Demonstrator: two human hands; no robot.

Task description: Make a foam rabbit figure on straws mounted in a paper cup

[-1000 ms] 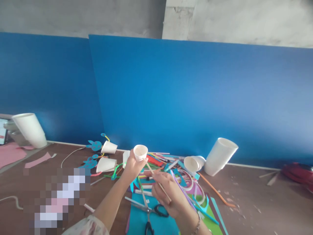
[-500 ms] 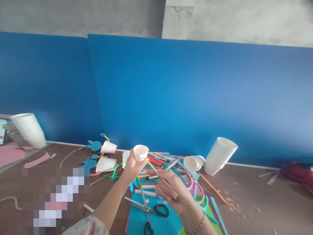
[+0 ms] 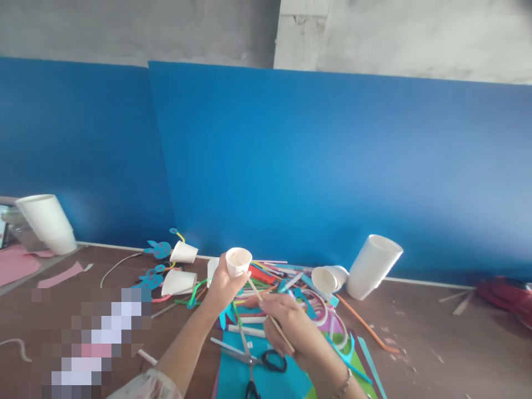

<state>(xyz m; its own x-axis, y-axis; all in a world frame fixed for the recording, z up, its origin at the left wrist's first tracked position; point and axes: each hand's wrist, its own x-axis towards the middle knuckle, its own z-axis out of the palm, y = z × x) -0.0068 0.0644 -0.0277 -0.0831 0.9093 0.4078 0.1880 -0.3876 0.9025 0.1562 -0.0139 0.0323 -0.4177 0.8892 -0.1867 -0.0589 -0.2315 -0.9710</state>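
Note:
My left hand point(image 3: 224, 285) is wrapped round a small white paper cup point(image 3: 239, 261), its open top tilted toward me. A thin wooden stick point(image 3: 255, 288) is gripped in my right hand point(image 3: 286, 324), with its far end at the cup's lower side by my left fingers. Whether the tip touches the cup cannot be made out. Below the hands, open scissors point(image 3: 250, 359) with black handles lie on blue paper point(image 3: 233, 382). A heap of markers point(image 3: 251, 330), pipe cleaners and paper strips spreads behind my right hand.
Two cups with blue rabbit-like cutouts point(image 3: 160, 249) lie at the left. Cup stacks stand at far left point(image 3: 47, 224) and right point(image 3: 374, 266); more cups point(image 3: 328, 279) lie between. An orange pipe cleaner point(image 3: 366, 326), pink paper point(image 3: 19, 265) and a blue panel point(image 3: 291, 166) are also visible.
My right hand has shifted slightly left and down along with the stick, and its fingers are more curled. My left hand and the cup have barely moved.

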